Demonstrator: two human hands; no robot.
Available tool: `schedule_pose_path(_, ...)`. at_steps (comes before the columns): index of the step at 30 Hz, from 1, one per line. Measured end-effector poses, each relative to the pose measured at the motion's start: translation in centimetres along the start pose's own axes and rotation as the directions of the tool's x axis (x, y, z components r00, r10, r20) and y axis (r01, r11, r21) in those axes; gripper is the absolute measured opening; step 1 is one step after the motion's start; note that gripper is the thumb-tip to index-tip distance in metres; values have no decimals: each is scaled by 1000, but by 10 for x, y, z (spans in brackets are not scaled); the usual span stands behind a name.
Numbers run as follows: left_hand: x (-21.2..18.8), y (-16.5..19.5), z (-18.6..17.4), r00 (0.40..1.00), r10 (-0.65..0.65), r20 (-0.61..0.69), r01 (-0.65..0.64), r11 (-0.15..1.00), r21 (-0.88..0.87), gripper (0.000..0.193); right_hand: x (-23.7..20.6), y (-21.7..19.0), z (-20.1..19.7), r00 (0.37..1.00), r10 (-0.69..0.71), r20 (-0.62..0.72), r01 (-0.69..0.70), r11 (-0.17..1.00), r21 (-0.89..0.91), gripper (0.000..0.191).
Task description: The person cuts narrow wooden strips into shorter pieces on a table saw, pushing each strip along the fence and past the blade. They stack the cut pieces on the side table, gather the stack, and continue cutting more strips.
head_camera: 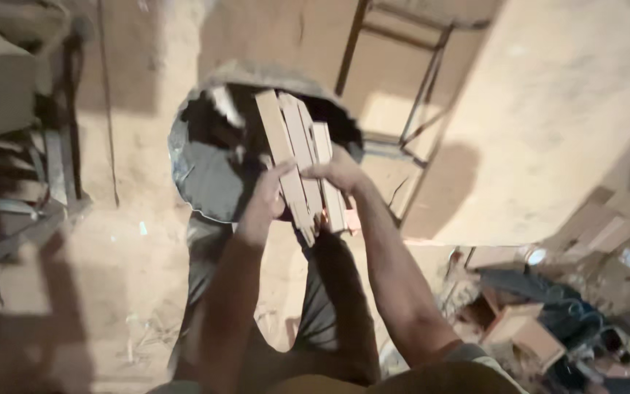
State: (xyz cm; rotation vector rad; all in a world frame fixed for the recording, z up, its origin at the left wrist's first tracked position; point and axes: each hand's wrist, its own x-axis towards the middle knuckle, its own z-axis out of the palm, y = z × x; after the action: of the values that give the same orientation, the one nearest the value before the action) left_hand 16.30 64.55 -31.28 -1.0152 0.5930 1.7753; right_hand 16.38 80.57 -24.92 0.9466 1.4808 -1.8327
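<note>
Hands meet over a bundle of flat wooden slats [302, 157], which fans upward from the grip and hangs above the open mouth of a dark sack [209, 171]. The left hand [270, 191] is closed on the slats from the left side, fingers wrapped across their faces; the right hand [338, 174] clasps them from the right, thumb over the top edge. The lower ends of the slats poke out just below both hands, near the person's knees.

Open room lies to the left, where bare dusty floor [133, 255] runs between the sack and a stack of metal-framed gear [30, 168] at the left edge. To the right the space is tight: a pale tabletop [548, 131] on a thin metal frame [417, 109] stands just beside the sack's rim, and the right forearm passes close to its corner.

What the sack holds is hard to make out; only some pale pieces show in the dark. Motion blur softens the slats and fingers. The clutter at lower right, small boxes [526, 328] and tangled wire among scraps, is too jumbled to sort. The left-hand gear is cut off by the picture's edge.

Sawdust and grit cover the earthen-coloured floor, under warm, dim light.
</note>
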Motion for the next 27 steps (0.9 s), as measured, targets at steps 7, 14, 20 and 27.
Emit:
schedule_pose_path(7,-90,-69,45,976,217,29,-219,957,192,44,-128,9,-20,994,-104,35,98,983,153,68)
schedule_pose_path(14,-210,-113,47,745,528,407,-666,554,499,68,-267,46,11,959,-283,12,269,923,275,39)
schedule_pose_path(20,-360,-84,25,672,491,554,-724,592,353,108,-361,53,112,878,-478,18,462,856,232,42)
schedule_pose_path(27,-528,-29,-90,643,438,628,-676,710,197,83,-400,46,281,837,-461,296,476,879,24,66)
